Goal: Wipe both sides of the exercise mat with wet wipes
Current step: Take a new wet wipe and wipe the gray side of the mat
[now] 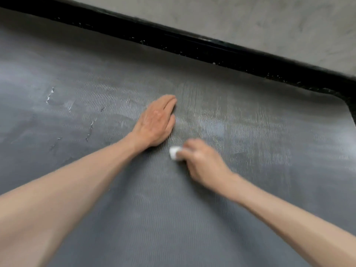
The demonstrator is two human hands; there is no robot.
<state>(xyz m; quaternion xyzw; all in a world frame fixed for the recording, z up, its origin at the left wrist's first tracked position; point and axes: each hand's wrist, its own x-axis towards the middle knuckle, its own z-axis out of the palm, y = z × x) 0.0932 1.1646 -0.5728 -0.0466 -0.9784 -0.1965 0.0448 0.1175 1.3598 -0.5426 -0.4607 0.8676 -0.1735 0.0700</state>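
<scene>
A dark grey exercise mat with a fine wavy ribbed texture fills most of the view, lying flat. Its rounded far right corner shows near the right edge. My left hand lies flat on the mat at the centre, fingers straight and together, pointing away from me. My right hand, blurred, sits just to the right and nearer me. It grips a small bunched white wet wipe against the mat surface, and the wipe pokes out on the hand's left side.
A black skirting strip runs diagonally along the mat's far edge, with a grey concrete wall above it. Pale scuffs and scratch marks mark the mat to the left. Shiny damp-looking patches show on the mat at right.
</scene>
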